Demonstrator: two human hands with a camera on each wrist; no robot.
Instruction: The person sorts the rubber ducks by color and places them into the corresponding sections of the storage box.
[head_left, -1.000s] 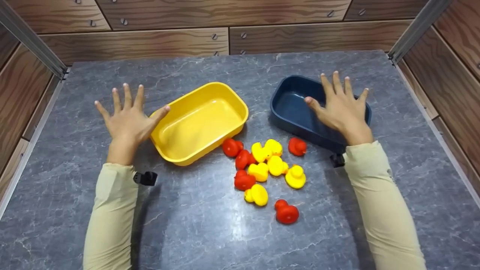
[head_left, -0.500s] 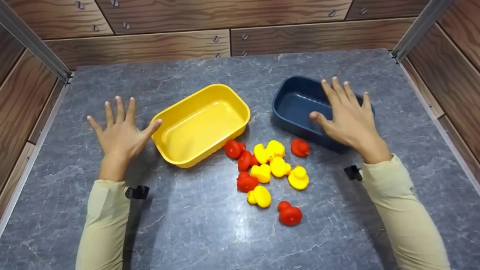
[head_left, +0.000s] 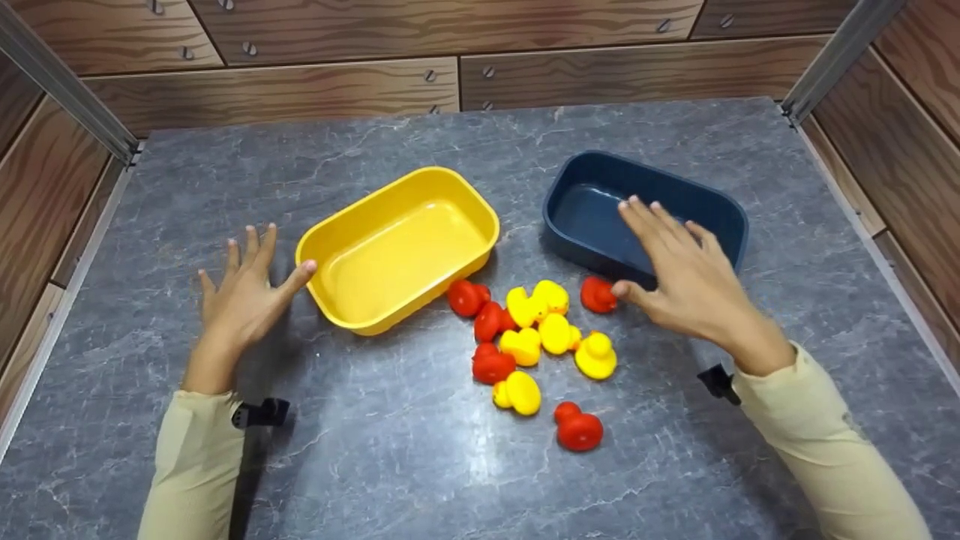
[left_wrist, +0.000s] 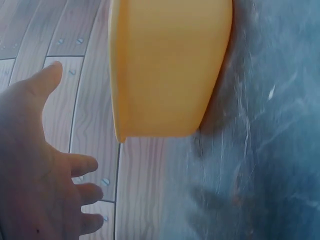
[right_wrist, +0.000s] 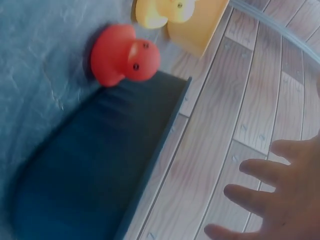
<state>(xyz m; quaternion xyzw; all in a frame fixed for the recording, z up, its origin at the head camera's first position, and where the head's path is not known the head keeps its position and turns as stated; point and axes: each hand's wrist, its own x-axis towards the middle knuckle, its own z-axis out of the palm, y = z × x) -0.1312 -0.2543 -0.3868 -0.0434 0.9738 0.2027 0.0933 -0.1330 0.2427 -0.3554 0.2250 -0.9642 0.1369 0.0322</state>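
Note:
My left hand (head_left: pixel 246 301) hovers beside the left end of a yellow bin (head_left: pixel 401 259), fingers spread and holding nothing. In the left wrist view that hand (left_wrist: pixel 47 165) is apart from the bin's wall (left_wrist: pixel 170 70). My right hand (head_left: pixel 694 289) is over the near side of a dark blue bin (head_left: pixel 592 217), its fingers extended. Its thumb tip lies close to a red rubber duck (head_left: pixel 597 294) in the head view. The right wrist view shows a gap between the hand (right_wrist: pixel 280 195) and that red duck (right_wrist: pixel 120 55). Both bins have bare floors where visible.
Several yellow ducks (head_left: pixel 555 334) and red ducks (head_left: pixel 493 364) cluster in front of the bins, some tipped over. One red duck (head_left: pixel 579 429) lies nearest me. Wood-patterned walls (head_left: pixel 270 90) enclose the grey marbled table (head_left: pixel 390 450).
Both hands have drawn back toward me. The right hand has uncovered the far right of the blue bin, its thumb lowering toward the red duck. Bins and ducks stay put.

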